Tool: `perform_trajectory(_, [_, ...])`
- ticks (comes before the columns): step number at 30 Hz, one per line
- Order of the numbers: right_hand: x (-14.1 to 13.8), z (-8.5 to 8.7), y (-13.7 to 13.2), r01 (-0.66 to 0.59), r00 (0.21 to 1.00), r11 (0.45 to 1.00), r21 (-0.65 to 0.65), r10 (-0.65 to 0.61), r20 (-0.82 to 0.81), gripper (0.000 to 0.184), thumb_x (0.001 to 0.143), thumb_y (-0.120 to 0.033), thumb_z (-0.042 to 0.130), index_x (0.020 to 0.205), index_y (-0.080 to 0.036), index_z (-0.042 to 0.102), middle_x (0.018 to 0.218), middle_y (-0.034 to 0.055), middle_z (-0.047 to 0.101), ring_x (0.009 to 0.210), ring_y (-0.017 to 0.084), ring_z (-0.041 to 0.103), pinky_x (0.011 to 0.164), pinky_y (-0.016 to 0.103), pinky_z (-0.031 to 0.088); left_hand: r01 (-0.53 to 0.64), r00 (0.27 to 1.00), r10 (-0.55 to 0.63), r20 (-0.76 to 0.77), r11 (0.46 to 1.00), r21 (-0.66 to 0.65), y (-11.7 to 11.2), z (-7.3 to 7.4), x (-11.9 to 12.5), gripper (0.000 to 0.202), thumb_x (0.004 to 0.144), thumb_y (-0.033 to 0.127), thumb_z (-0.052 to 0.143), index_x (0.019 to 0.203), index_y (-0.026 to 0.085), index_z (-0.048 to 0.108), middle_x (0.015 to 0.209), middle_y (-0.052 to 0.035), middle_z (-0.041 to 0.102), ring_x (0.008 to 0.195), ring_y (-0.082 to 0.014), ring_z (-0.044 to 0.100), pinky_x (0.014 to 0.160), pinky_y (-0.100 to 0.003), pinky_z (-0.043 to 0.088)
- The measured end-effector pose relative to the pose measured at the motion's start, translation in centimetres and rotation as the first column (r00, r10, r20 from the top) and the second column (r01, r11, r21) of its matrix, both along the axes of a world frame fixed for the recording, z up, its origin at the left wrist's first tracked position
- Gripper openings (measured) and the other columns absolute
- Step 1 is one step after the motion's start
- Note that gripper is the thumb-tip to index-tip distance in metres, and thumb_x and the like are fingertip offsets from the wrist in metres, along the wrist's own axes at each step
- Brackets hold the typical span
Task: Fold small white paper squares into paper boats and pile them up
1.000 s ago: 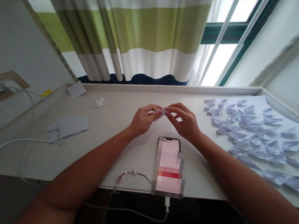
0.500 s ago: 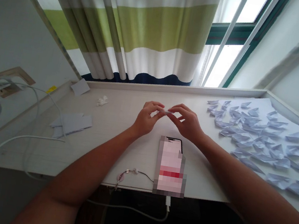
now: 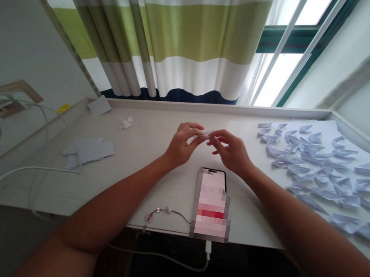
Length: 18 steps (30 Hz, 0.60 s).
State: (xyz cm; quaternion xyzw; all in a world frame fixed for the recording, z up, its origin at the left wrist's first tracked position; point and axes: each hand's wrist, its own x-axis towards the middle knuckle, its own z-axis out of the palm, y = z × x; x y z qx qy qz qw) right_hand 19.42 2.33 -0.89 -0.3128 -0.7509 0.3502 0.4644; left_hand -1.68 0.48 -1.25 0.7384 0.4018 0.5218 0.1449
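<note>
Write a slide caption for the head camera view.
Left hand and right hand pinch folded paper above a desk.

Left forearm (image 3: pixel 104 205) and right forearm (image 3: pixel 311 228) are bare; left hand (image 3: pixel 182 146) and right hand (image 3: pixel 232 153) are slim; long fingers.

The bench (image 3: pixel 135 187) had a smooth, matt white laminate top with a faint grain. Behind it hung a matt woven cloth curtain (image 3: pixel 201 33). Over it showed thin folded paper (image 3: pixel 206 134), and on it lay matt white paper boats (image 3: pixel 325 194), a smooth white plastic cable (image 3: pixel 18 169) and a phone (image 3: pixel 213 171) with a glossy black rim.
</note>
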Motion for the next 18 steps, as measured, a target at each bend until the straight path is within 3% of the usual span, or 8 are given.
perform_trajectory(8, [0.0, 0.0, 0.4, 0.004, 1.0, 0.999, -0.048, -0.003, 0.014, 0.038, 0.099, -0.06, 0.073, 0.094, -0.023, 0.075, 0.098, 0.0068, 0.078, 0.087, 0.025, 0.074, 0.063, 0.042, 0.074, 0.052, 0.998, -0.051, -0.024, 0.998, 0.048, 0.3, -0.5, -0.1, 0.014, 0.102, 0.038, 0.076, 0.096, 0.026, 0.08, 0.125, -0.0097, 0.077, 0.127, -0.029, 0.065, 0.113, -0.051, 0.05])
perform_trajectory(13, [0.0, -0.3, 0.7, 0.015, 1.0, 0.999, -0.033, -0.015, 0.0, 0.032, 0.098, -0.055, 0.076, 0.094, -0.023, 0.077, 0.103, 0.0079, 0.08, 0.088, 0.025, 0.075, 0.075, 0.048, 0.074, 0.07, 0.994, -0.057, 0.091, 0.986, -0.153, 0.1, -0.7, 0.2, 0.021, 0.101, 0.044, 0.075, 0.098, 0.023, 0.078, 0.124, -0.0105, 0.08, 0.116, -0.0268, 0.073, 0.103, -0.045, 0.055])
perform_trajectory(18, [0.0, -0.8, 1.0, 0.005, 1.0, 1.0, -0.027, -0.006, -0.017, 0.028, 0.096, -0.051, 0.079, 0.095, -0.023, 0.079, 0.102, 0.0084, 0.081, 0.093, 0.026, 0.076, 0.085, 0.05, 0.07, 0.14, 0.976, -0.08, 0.203, 0.944, -0.3, 0.2, -0.6, 0.5, 0.03, 0.094, 0.05, 0.081, 0.094, 0.021, 0.077, 0.1, -0.0069, 0.082, 0.095, -0.0225, 0.074, 0.093, -0.039, 0.057])
